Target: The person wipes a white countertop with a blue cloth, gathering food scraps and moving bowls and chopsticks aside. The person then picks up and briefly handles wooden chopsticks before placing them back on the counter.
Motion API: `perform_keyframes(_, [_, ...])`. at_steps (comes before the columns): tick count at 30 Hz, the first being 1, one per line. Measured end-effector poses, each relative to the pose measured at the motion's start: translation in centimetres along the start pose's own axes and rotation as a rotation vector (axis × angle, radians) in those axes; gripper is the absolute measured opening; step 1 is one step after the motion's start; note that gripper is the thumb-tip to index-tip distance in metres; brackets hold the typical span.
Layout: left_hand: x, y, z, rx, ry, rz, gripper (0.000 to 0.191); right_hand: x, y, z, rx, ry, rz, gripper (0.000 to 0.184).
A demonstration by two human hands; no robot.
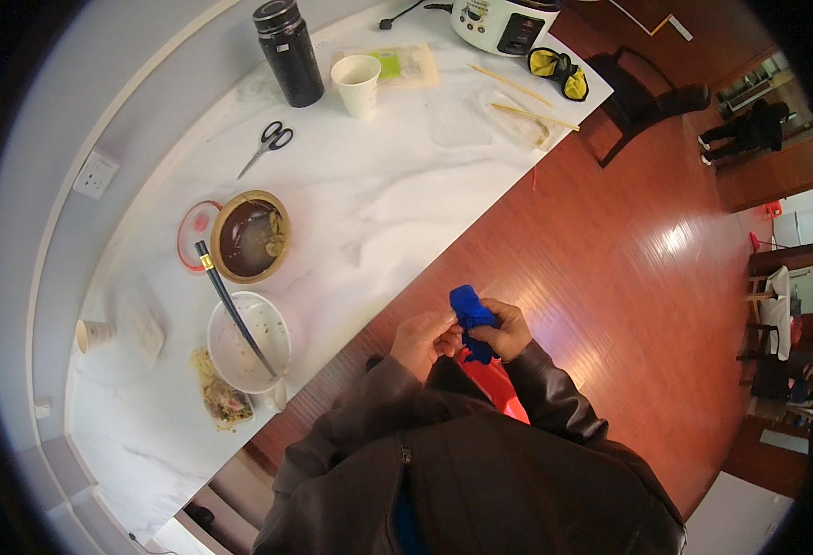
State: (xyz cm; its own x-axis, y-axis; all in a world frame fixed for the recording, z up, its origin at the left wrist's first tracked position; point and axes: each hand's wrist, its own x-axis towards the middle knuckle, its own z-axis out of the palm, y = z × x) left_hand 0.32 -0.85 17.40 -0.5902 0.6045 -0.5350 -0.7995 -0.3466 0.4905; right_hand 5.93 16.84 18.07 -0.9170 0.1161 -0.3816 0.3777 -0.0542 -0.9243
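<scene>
My right hand (507, 329) grips a crumpled blue cloth (471, 310), thumb on top, in front of my body. Close on its left is my left hand (424, 343), fingers curled and tips at the cloth's edge; whether they pinch it I cannot tell. Below the cloth, partly hidden by my dark jacket, shows a shiny red thing (493, 385). On the table to my left stands a white mug (223, 347) with food residue inside and dark chopsticks (232, 298) lying across it. Beside it is a clear container of food (225, 406).
The white marbled table (379, 208) also bears a brown bowl (240, 239), a red-rimmed lid (191, 236), scissors (266, 147), a black flask (288, 59), a paper cup (356, 83) and a rice cooker (503, 26). A dark chair (628, 97) stands beyond its edge. A person (746, 128) is farther off.
</scene>
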Motion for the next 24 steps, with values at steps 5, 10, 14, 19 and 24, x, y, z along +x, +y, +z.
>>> perform_keyframes(5, [0.7,-0.5,0.2,0.106,0.009,-0.028,0.013,-0.4,0.4,-0.7,-0.183,0.003,-0.124,0.037])
perform_keyframes(10, [1.1,-1.2,-0.1,0.143,0.045,-0.039,0.01,-0.3,0.9,-1.0,-0.141,-0.011,-0.131,0.035])
perform_keyframes(14, [0.8,-1.3,-0.8,0.113,0.007,-0.005,0.009,0.0,0.9,-1.0,-0.012,-0.072,-0.012,0.031])
perform_keyframes(19, [-0.3,-0.9,-1.7,0.102,0.032,-0.015,0.008,0.7,0.7,-0.4,-0.022,-0.125,0.053,0.031])
perform_keyframes(24, [-1.8,-0.2,-3.0,0.045,0.04,-0.008,0.007,1.5,-0.1,0.3,-0.2,-0.157,0.044,0.035])
